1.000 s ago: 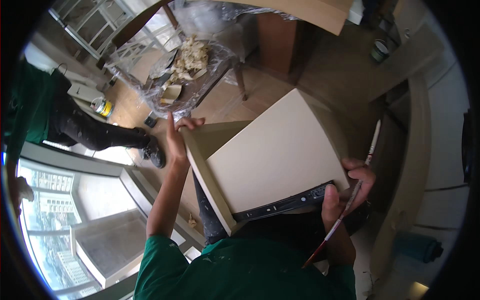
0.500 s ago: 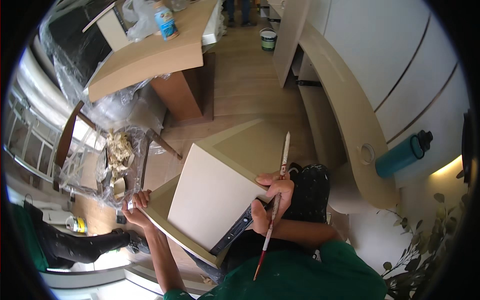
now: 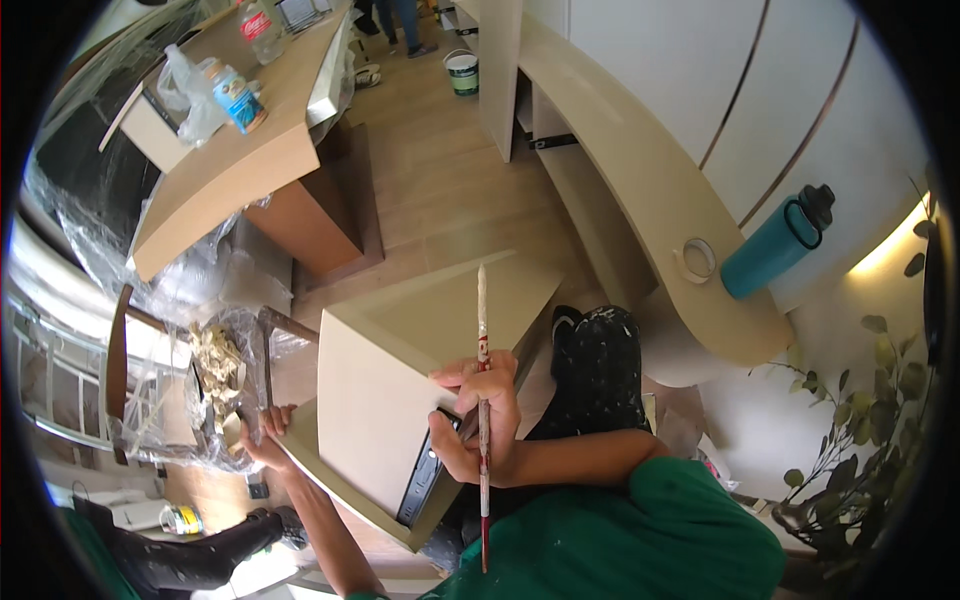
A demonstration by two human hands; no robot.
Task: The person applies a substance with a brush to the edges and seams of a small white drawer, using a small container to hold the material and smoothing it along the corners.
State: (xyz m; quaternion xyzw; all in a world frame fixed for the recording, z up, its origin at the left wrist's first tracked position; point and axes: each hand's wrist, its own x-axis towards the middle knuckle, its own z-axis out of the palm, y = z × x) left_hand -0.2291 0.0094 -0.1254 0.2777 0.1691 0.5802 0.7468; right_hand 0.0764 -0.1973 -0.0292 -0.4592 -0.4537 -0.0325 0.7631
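Note:
A cream drawer box (image 3: 365, 400) rests tilted in front of my body, with a black metal drawer slide (image 3: 428, 478) along its side. My left hand (image 3: 268, 438) is closed over the far left edge of its front panel. In my right hand (image 3: 492, 405) is a thin paintbrush (image 3: 483, 325), held nearly upright, its shaft crusted with white paint and its lower end dark red. The fingers of that hand also lie against the drawer's side by the slide's upper end. Part of the drawer is hidden behind the hand.
To the right, a curved cream counter (image 3: 640, 170) carries a tape roll (image 3: 695, 260) and teal flask (image 3: 775, 245). Bottles stand on a cardboard-covered table (image 3: 220, 190). Left are a plastic-wrapped chair (image 3: 120, 370) and a leg in dark trousers (image 3: 190, 550). A paint bucket (image 3: 462, 73) stands far off.
The view has turned, so the surroundings sit further left and lower. My right hand has tipped the paintbrush from a slant to almost upright. Both hands keep their hold.

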